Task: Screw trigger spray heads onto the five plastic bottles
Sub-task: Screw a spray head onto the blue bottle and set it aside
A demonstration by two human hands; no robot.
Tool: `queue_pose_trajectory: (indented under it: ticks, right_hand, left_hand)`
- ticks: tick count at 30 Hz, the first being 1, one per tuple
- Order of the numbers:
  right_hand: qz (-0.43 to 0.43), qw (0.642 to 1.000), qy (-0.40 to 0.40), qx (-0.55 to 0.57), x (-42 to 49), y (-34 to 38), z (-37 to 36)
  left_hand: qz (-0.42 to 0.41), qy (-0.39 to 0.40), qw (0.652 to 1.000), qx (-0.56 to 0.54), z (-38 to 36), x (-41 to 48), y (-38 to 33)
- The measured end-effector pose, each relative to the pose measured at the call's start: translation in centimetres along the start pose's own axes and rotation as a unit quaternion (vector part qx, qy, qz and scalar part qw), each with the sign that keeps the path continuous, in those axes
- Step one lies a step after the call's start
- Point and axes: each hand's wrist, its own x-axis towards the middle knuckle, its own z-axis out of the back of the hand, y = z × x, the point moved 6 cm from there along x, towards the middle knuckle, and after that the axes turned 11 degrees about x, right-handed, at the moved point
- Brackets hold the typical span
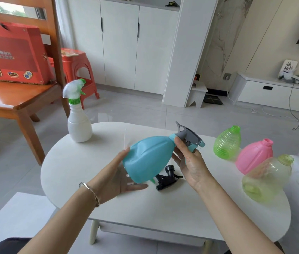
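A blue bottle (147, 158) is held tilted above the white table (163, 208), its neck pointing up and right. My left hand (121, 178) cups its base with fingers spread. My right hand (189, 162) grips the grey trigger spray head (189, 136) at the bottle's neck. A black spray head (167, 177) lies on the table under the blue bottle. A white bottle (79, 123) with a green and white spray head stands at the far left. At the right are a green ribbed bottle (227, 143), a pink bottle (254, 156) and a pale yellow-green bottle (265, 178), all without heads.
A wooden chair (16, 99) with a red box (11, 54) stands to the left of the table. A red plastic stool (79, 70) is behind it. White cabinets line the back wall, and a cable runs across the floor at the right.
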Motion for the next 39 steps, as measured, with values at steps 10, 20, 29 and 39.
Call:
queue_pose_trajectory:
  ticks: [10,20,29,39]
  right_hand:
    - [-0.013,0.996,0.090,-0.024,-0.6,0.5,-2.4]
    - [-0.036,0.988,0.141,-0.045,-0.8,-0.7,-6.4]
    - [-0.052,0.983,0.160,-0.067,-0.1,-2.2,-10.5]
    - [-0.126,0.961,0.140,-0.203,-1.0,-6.7,-14.1]
  left_hand:
    - [0.001,0.070,0.997,0.028,0.4,-1.4,-0.9]
    - [0.011,0.047,0.992,0.114,1.8,-4.1,-1.5]
    - [-0.060,-0.006,0.987,0.146,4.0,-7.1,-3.3]
    - [-0.211,-0.192,0.946,0.155,7.9,-8.1,-7.0]
